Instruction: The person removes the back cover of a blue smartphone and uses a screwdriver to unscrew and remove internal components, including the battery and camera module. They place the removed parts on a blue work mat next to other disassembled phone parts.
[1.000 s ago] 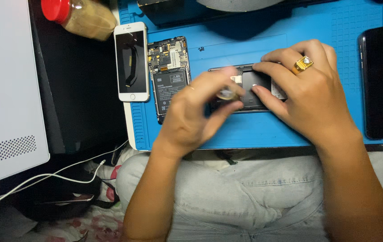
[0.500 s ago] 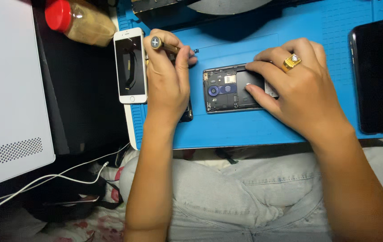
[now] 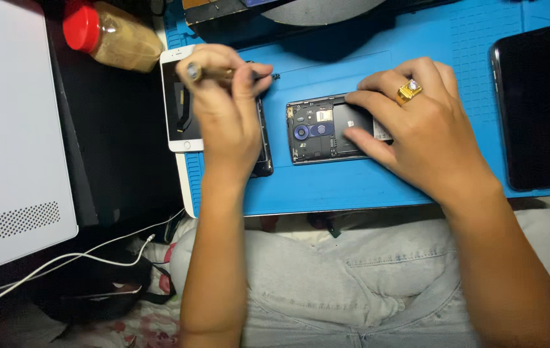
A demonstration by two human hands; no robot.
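Note:
An opened dark phone [image 3: 317,129] with its back cover off lies on the blue work mat [image 3: 352,187]; a blue ring part shows inside it. My right hand [image 3: 417,129], wearing a gold ring, rests its fingers on the phone's right half and holds it down. My left hand [image 3: 227,109] is closed on a small screwdriver [image 3: 207,72], lifted to the left of the opened phone, over another opened phone [image 3: 263,154] that it mostly hides.
A white phone [image 3: 175,103] lies at the mat's left edge. A red-capped jar [image 3: 111,35] lies on the black surface behind it. A black tablet [image 3: 539,103] sits at the right. A white box [image 3: 11,129] and white cables [image 3: 62,261] are at the left.
My left hand left the opened dark phone and moved left with the screwdriver, uncovering the phone's inside. My right hand stayed on the phone.

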